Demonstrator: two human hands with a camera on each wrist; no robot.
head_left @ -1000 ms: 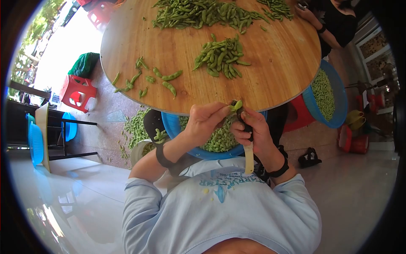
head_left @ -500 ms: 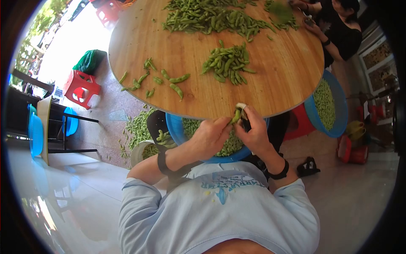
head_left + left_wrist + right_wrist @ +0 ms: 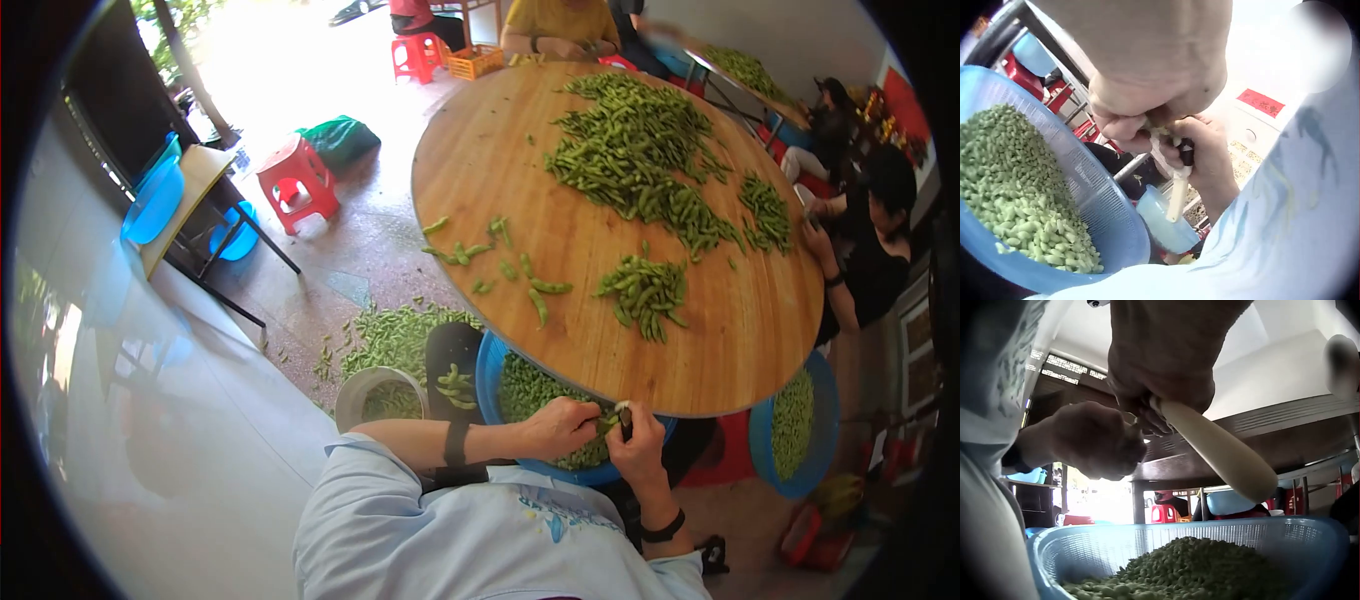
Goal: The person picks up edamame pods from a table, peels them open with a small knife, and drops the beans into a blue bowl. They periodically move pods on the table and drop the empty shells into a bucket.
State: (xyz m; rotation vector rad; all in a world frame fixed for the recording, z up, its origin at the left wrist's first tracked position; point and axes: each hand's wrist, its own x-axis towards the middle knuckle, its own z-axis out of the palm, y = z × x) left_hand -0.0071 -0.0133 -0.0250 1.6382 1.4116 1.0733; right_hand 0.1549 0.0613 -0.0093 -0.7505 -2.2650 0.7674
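In the head view my left hand [image 3: 562,427] pinches a green bean pod [image 3: 608,424] just off the near edge of the round wooden table [image 3: 480,150]. Close against it, my right hand [image 3: 640,450] grips a small tool with a cream handle [image 3: 1225,453] and a black section [image 3: 1186,152]; the fingers hide its working end. Both hands meet at the pod, above a blue plastic basket [image 3: 1113,219] of shelled green beans [image 3: 1022,187]. A small heap of pods [image 3: 645,290] lies on the table near the hands.
A bigger pod pile [image 3: 640,150] covers the table's far side. Empty pods [image 3: 395,340] litter the floor beside a pale bucket [image 3: 350,405]. At right stands another blue basket [image 3: 765,435], near a person in black [image 3: 880,235]. A red stool [image 3: 300,185] is at left.
The head view has swung, so the table now appears farther right and more of the room shows. The hands have stayed together at the pod, and the tool's handle has dropped from the head view.
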